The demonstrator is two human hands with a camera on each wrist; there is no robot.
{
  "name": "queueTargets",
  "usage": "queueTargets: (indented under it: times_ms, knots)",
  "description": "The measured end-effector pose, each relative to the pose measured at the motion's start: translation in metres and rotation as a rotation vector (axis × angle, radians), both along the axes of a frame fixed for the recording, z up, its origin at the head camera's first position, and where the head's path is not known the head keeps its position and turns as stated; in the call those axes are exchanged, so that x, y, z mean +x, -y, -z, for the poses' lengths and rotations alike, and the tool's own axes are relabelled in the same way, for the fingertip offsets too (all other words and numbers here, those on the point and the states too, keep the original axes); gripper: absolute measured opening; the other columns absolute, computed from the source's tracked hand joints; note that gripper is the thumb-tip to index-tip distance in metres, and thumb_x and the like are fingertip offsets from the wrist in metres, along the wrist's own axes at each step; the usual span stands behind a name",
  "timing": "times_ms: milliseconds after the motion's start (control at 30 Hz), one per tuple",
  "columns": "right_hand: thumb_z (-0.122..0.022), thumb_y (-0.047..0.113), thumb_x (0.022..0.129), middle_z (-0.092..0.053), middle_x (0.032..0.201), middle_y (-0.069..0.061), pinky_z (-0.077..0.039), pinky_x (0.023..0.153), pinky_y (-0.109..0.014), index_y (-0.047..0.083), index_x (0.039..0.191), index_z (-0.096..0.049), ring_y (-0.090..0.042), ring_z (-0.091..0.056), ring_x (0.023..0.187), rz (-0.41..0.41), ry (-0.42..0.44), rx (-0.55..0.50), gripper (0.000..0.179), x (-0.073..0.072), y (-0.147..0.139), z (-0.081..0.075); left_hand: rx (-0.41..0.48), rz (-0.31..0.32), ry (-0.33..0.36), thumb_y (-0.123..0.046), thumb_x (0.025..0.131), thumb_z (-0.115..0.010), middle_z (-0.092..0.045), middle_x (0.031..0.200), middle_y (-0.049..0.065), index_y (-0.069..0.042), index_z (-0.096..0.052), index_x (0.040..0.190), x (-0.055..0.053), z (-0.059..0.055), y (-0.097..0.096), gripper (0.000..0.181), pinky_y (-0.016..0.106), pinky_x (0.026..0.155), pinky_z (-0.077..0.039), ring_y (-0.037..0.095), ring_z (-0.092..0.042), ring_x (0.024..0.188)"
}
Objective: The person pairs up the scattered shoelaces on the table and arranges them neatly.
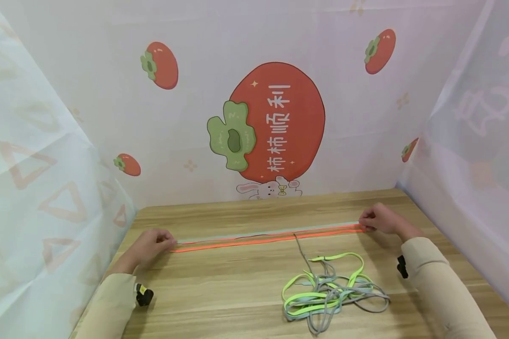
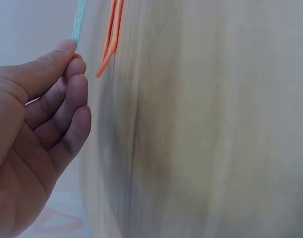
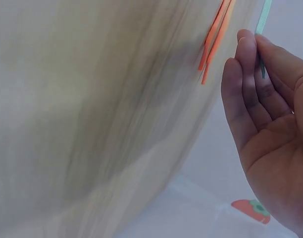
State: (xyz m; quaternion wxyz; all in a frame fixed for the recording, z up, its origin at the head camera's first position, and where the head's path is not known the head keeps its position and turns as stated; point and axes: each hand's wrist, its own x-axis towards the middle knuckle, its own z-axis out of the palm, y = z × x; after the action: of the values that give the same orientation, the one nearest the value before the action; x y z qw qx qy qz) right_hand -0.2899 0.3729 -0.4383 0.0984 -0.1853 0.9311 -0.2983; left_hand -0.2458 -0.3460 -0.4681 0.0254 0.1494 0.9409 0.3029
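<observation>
the head view is bright, the wrist views dimmer and hazy, with soft shadows across the tabletop [image 3: 102, 119].

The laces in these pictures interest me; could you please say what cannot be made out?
Left wrist view: the end of the light blue lace, hidden by the left hand.
Right wrist view: the far run of the orange strands, cut off by the top edge.
Head view: how many laces form the tangled pile, hidden by overlapping loops.
Head view: the lower part of the printed rabbit, hidden by the table.
</observation>
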Motion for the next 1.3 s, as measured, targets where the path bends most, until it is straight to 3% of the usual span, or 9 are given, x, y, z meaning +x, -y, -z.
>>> queueTargets:
  times_ms: [433, 800, 1067, 1300]
  knots:
    - [-0.064, 0.004, 0.103, -0.069, 0.069, -0.005, -0.048, 0.061, -0.024, -0.003, 0.084, -0.075, -0.011, -0.057, 0.063, 0.070, 0.024, 0.049, 0.022, -0.017, 0.010, 0.004, -0.054, -0.067, -0.028, -0.027, 0.104, -0.070, -0.072, 0.085, -0.004, -0.019, -0.078, 0.092, -0.017, 0.005, -0.012, 0.016, 0.030, 0.073, -0.049, 0.010, -0.060, 0.078]
    - [-0.068, 0.011, 0.102, -0.068, 0.067, 0.000, -0.048, 0.067, -0.031, 0.002, 0.084, -0.077, -0.013, -0.057, 0.062, 0.103, -0.006, 0.112, 0.022, -0.023, 0.015, 0.014, -0.069, -0.047, -0.050, -0.020, 0.102, -0.072, -0.073, 0.084, -0.002, -0.016, -0.078, 0.091, -0.024, 0.010, -0.016, 0.013, 0.030, 0.071, -0.051, 0.009, -0.062, 0.076]
    - [-0.072, 0.014, 0.098, -0.069, 0.066, 0.002, -0.048, 0.066, -0.031, 0.006, 0.077, -0.076, -0.013, -0.056, 0.062, 0.133, -0.047, 0.127, 0.023, -0.026, 0.014, 0.018, -0.075, -0.058, -0.023, -0.021, 0.102, -0.072, -0.072, 0.084, -0.003, -0.014, -0.078, 0.092, -0.024, 0.012, -0.016, 0.013, 0.031, 0.072, -0.051, 0.011, -0.062, 0.075]
    - [-0.077, 0.020, 0.095, -0.069, 0.068, 0.001, -0.045, 0.063, -0.030, 0.008, 0.074, -0.075, -0.014, -0.056, 0.064, 0.190, -0.058, 0.154, 0.024, -0.026, 0.014, 0.017, -0.091, -0.128, 0.050, -0.027, 0.101, -0.073, -0.068, 0.079, 0.001, -0.013, -0.073, 0.087, -0.021, 0.004, -0.024, 0.020, 0.032, 0.068, -0.047, 0.015, -0.056, 0.070]
